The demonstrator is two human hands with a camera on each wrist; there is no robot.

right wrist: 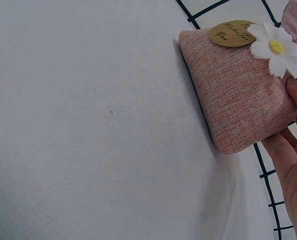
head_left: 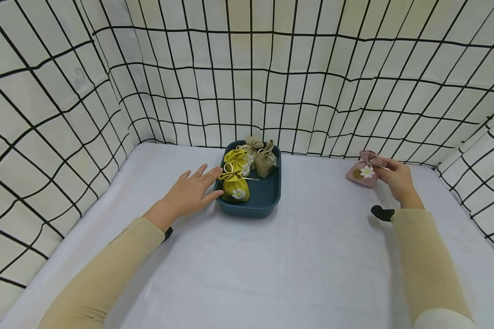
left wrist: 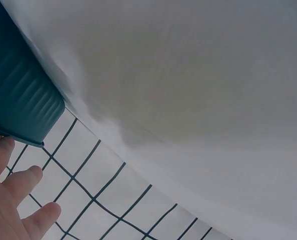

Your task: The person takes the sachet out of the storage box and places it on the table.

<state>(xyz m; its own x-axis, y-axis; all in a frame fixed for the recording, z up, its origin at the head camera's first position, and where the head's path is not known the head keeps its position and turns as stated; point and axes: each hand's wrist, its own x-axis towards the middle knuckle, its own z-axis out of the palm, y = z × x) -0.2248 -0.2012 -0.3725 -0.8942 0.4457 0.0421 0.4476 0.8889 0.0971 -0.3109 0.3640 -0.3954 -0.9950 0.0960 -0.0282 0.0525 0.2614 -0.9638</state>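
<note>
My right hand (head_left: 395,178) pinches a pink drawstring pouch (head_left: 363,171) by its gathered neck, at the far right of the table. In the right wrist view the pouch (right wrist: 243,92) shows a white daisy and an oval gold tag, with the thumb on its front and fingers behind. At the left side of a blue plastic basket (head_left: 263,208), my left hand (head_left: 191,194) spreads its fingers, fingertips right at the rim. Inside the basket sit two yellow-green pouches (head_left: 235,185) on the left and two beige pouches (head_left: 265,163) at the back right.
A white cloth (head_left: 304,265) covers the table. Black wire grid panels (head_left: 251,68) stand along the back and both sides, with pale sheeting behind them. A black strap end (head_left: 382,213) juts from the right wrist.
</note>
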